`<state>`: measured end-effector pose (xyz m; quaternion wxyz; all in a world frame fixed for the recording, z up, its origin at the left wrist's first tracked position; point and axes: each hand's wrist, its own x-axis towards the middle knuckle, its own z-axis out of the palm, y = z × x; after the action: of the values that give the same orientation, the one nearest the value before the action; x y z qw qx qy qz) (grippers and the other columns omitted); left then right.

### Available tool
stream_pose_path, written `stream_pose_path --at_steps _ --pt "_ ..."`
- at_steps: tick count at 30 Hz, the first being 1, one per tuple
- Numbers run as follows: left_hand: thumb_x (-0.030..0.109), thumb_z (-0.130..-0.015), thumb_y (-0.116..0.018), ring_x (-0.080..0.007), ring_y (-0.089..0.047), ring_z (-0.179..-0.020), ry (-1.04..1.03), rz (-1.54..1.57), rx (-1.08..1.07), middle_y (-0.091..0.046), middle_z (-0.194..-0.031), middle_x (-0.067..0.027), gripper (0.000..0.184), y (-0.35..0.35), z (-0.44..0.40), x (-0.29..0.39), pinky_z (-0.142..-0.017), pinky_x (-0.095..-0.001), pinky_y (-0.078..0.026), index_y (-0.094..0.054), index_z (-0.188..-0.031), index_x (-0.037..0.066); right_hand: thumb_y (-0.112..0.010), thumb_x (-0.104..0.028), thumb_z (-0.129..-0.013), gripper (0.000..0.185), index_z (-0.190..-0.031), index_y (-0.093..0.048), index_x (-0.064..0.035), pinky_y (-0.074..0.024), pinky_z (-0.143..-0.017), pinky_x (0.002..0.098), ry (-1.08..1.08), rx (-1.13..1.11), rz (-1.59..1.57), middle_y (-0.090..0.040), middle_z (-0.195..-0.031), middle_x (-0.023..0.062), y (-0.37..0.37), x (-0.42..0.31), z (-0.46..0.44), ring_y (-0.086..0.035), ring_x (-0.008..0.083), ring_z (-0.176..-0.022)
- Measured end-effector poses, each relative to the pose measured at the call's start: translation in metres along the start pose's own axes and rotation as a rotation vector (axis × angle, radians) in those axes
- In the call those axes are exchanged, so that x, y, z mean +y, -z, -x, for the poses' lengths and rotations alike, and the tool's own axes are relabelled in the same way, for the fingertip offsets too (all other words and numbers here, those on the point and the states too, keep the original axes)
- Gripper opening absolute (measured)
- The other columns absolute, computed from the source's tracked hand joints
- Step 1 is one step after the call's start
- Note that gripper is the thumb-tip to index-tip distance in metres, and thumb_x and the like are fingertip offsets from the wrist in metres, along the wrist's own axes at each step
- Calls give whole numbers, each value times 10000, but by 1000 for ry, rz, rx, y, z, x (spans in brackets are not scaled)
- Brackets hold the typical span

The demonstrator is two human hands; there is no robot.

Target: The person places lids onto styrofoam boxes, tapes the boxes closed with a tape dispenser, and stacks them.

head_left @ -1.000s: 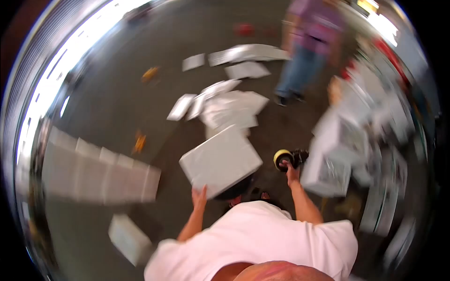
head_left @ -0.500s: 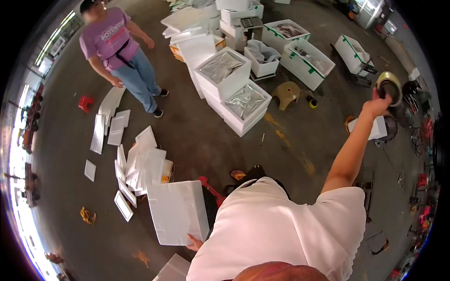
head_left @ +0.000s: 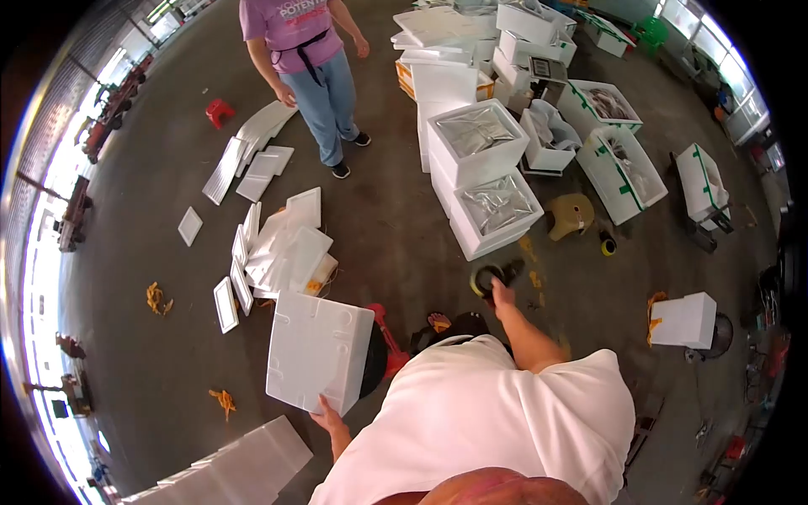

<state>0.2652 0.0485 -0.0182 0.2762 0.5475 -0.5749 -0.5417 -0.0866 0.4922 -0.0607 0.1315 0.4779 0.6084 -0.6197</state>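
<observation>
A white foam box point(head_left: 316, 349) is tilted on its side at my lower left, its moulded base facing up. My left hand point(head_left: 330, 418) grips the box's near edge, fingers against the wall. In my right hand point(head_left: 502, 297) is a roll of packing tape point(head_left: 475, 282), held by its ring out over the floor in front of me. A black round object and red plastic legs point(head_left: 396, 353) show beside the box, partly hidden by it; I cannot tell whether they bear its weight.
Loose foam lids point(head_left: 286, 252) lie piled beyond the box. Foil-lined foam boxes point(head_left: 497, 206) are stacked ahead, near a tan stool point(head_left: 571, 215). A person in a purple shirt point(head_left: 290, 34) stands at upper left. More white boxes point(head_left: 236, 463) lie at lower left.
My right hand has swung the tape roll from far right to in front of me. My left hand still holds the box, which has turned slightly. The view has shifted.
</observation>
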Motion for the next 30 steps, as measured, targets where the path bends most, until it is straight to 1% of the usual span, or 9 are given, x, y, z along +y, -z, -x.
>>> stream_pose_path --at_steps 1,3,7,11,15,17,23,26,30 --pt "335 -881 -713 -285 -506 -1187 1 1 10 -485 -1347 -183 761 -1 2 4 -1008 -410 -425 -315 -1419 -26 -673 -365 -818 624 -1248 -505 55 -499 -489 388 218 -123 0 -583 -1089 172 -28 -7 -36 -633 247 -731" --pt "343 -895 -691 -283 -510 -1184 86 -58 122 -505 -1329 -186 747 -1 4 8 -1012 -403 -421 -311 -1422 -26 -659 -308 -837 651 -1334 -465 64 -470 -930 399 612 -252 -102 -539 -1290 167 -59 -108 31 -545 276 -1138" --pt "355 -915 -654 -289 -525 -1182 130 -219 290 -505 -1326 -229 778 17 9 7 -1003 -409 -432 -259 -1452 -45 -659 -308 -890 545 -1234 -512 88 -440 -967 382 1314 -62 -433 -609 -1153 189 -52 -294 117 -578 249 -1055" --pt "336 -933 -626 -299 -550 -1179 265 -188 327 -477 -1364 -261 779 -4 41 43 -975 -398 -459 -225 -1463 -71 -613 -323 -898 445 -1158 -582 36 -543 -703 333 778 -315 -778 -646 -1060 118 -82 -376 19 -639 215 -870" --pt "306 -916 -649 -244 -601 -1053 163 -33 163 -563 -1293 -187 751 14 36 17 -896 -334 -472 -279 -1453 -67 -518 -378 -936 371 -1171 -573 -96 -535 -629 343 325 -681 -98 -646 -961 67 -191 -226 -24 -612 218 -692" --pt "388 -907 -648 -253 -560 -1123 241 -166 339 -567 -1268 -193 763 1 56 36 -946 -331 -439 -325 -1445 -45 -573 -302 -916 349 -1158 -604 -52 -535 -694 350 235 -888 100 -658 -982 73 -221 -129 21 -639 203 -890" --pt "386 -919 -647 -212 -589 -1044 135 -155 369 -614 -1161 -165 735 24 50 6 -878 -318 -468 -337 -1418 -56 -687 -147 -768 441 -1161 -534 -17 -518 -812 368 1071 -1184 765 -677 -1020 152 -256 -43 237 -665 258 -929" --pt "344 -911 -669 -160 -616 -957 30 239 273 -649 -1071 -141 758 21 23 -11 -754 -259 -507 -318 -1377 -141 -705 -318 -699 580 -1165 -509 -33 -483 -876 466 977 -1124 1087 -644 -996 251 -290 -17 260 -604 430 -1028" --pt "398 -867 -710 -225 -616 -1014 108 -119 193 -619 -1150 -171 816 26 -18 -9 -848 -326 -499 -333 -1382 -111 -697 -245 -723 465 -1113 -592 -15 -493 -855 424 1153 -1067 790 -661 -1040 200 -297 -19 279 -638 362 -971"
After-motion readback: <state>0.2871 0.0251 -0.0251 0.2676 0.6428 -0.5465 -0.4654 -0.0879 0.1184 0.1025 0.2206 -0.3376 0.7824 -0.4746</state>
